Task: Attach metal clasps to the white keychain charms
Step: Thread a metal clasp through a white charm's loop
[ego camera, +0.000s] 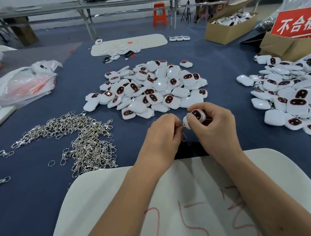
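Note:
My right hand (214, 128) grips a white charm (195, 117) with a dark, red-rimmed face, held just above the blue table. My left hand (162, 136) pinches a metal clasp (184, 136) right beside the charm's lower left edge; the clasp hangs down between the two hands. Whether the clasp is hooked into the charm is hidden by my fingers. A big heap of white charms (149, 89) lies straight ahead. A pile of silver clasps (82, 139) lies to the left.
A second heap of charms (291, 98), with clasps showing among them, lies at the right. A white board (183, 208) with red scribbles is under my forearms. A plastic bag (22, 83) lies far left, cardboard boxes (230, 26) and a red sign (299, 22) at back right.

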